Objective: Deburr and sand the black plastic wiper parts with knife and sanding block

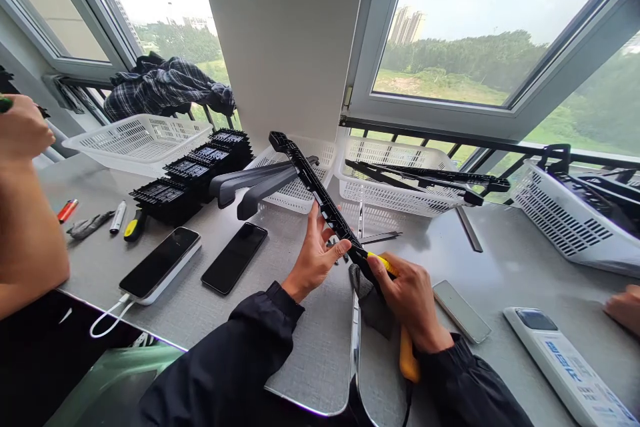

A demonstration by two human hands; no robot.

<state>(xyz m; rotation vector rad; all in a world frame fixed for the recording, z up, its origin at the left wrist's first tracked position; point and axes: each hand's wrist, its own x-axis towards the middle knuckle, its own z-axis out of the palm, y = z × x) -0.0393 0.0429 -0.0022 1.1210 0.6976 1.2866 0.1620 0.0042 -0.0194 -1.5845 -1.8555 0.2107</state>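
Observation:
My left hand (320, 255) is closed round a long black plastic trim strip (320, 195), thumb on top and fingers beneath. The strip slants from upper left down towards my right hand (413, 293). That hand grips a yellow-and-black utility knife (384, 263), its front end against the strip's lower end; the blade itself is hard to make out. Under my right hand lies a dark grey cloth or glove (373, 303). Close by is a corded tool with an orange-yellow handle (409, 360), partly covered by my wrist.
White baskets (395, 197) at the back hold more black strips. Left are stacked black plastic parts (193, 170), dark grey strips (260, 180), phones (235, 257) and a yellow-handled tool (134, 225). Right are a pale phone (463, 310) and power strip (565, 360). Other people's arms (25, 213) show both sides.

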